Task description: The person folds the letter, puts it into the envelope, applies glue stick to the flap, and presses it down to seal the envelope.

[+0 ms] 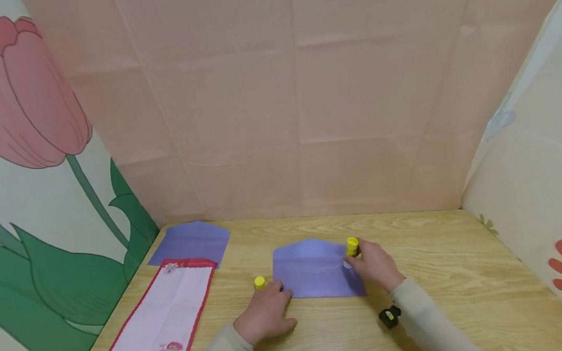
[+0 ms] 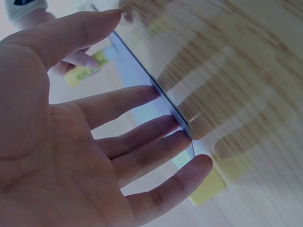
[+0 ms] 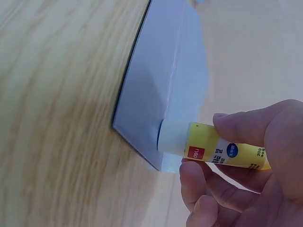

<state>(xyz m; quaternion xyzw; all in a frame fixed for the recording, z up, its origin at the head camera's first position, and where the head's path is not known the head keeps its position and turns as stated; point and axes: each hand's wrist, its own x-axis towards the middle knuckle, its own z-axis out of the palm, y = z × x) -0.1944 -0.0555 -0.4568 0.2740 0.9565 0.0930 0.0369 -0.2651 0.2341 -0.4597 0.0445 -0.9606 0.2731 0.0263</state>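
A purple envelope [image 1: 309,274] lies on the table with its flap opened away from me. My right hand [image 1: 379,263] grips a yellow and white glue stick [image 3: 213,146], its white end down at the envelope's right side near the flap fold. With fingers spread and nearly straight, my left hand [image 1: 268,312] rests its fingertips on the envelope's lower left corner. Just beyond those fingers stands the yellow cap [image 1: 259,282], partly hidden by the hand in the head view; in the left wrist view the yellow cap [image 2: 208,189] shows beside the little finger.
At the left of the wooden table [image 1: 435,252] lies a red-bordered sheet of letter paper [image 1: 162,311]. A second purple envelope [image 1: 192,244] lies behind it, its near edge under the paper's top. A pinkish cloth wall [image 1: 296,101] rises at the table's back edge.
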